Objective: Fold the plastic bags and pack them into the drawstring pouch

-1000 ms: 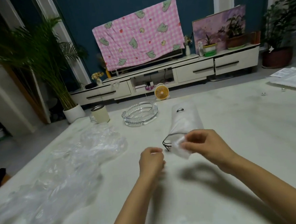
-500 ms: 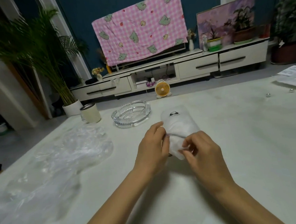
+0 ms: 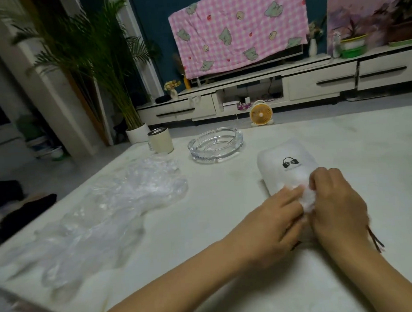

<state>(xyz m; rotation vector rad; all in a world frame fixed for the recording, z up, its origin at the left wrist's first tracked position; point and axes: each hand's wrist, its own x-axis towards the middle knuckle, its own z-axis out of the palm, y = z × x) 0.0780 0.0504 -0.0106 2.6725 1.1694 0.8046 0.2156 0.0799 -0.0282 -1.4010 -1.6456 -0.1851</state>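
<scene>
White pouch (image 3: pixel 288 167) lies on the table (image 3: pixel 233 288), right of the ashtray (image 3: pixel 215 144), with both hands at its near end. Right hand (image 3: pixel 337 207) has curled fingers and pinches the pouch there. Left hand (image 3: pixel 275 221) keeps its fingers nearly straight against a crumpled white wad (image 3: pixel 308 199) between the hands — bag or pouch cloth, I cannot tell. Clear bags (image 3: pixel 120 205) lie in a loose heap well to the left, near a cup (image 3: pixel 160 140).
</scene>
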